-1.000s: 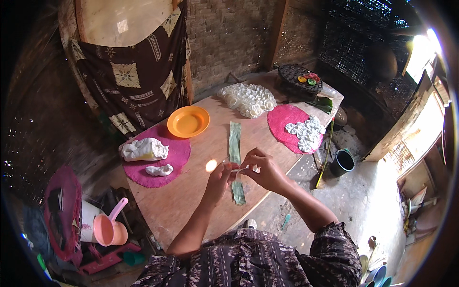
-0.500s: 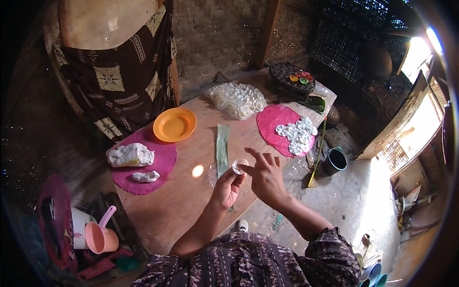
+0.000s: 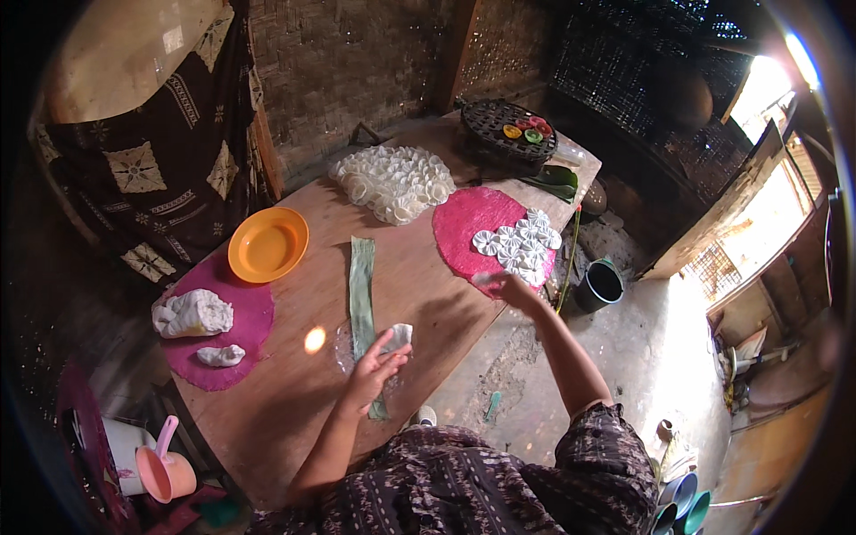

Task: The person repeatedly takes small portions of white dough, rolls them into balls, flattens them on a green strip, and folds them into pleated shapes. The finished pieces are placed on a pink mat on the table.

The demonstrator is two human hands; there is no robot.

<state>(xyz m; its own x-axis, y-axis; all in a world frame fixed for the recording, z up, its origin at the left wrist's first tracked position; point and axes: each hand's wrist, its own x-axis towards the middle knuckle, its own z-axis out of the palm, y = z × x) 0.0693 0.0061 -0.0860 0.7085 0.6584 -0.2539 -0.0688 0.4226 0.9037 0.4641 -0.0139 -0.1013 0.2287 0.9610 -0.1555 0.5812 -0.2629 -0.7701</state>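
Note:
My left hand (image 3: 367, 379) is raised over the near edge of the wooden table. Its fingers hold a small white cup-shaped piece (image 3: 400, 336). My right hand (image 3: 510, 287) reaches to the near edge of the pink round mat (image 3: 465, 229); its fingers are blurred, with a pale patch at the tips that I cannot make out. White pleated, flower-shaped dough pieces (image 3: 522, 242) lie clustered on that mat's right side. Below the left fingers runs a green leaf strip (image 3: 361, 285). A large white dough lump (image 3: 194, 314) and a smaller dough piece (image 3: 220, 356) rest on a magenta mat (image 3: 254, 312).
An orange plate (image 3: 267, 245) stands at the table's left side. Toward the back are a pile of white ruffled cups (image 3: 397, 181) and a dark woven basket (image 3: 499, 138) topped with coloured pieces. A black bucket (image 3: 600, 285) stands on the floor; a pink dipper (image 3: 166, 474) is lower left.
My right hand has left the small white piece and moved right and forward to the pink mat. My left hand keeps the cup-shaped piece, lower and further left. The view has shifted right.

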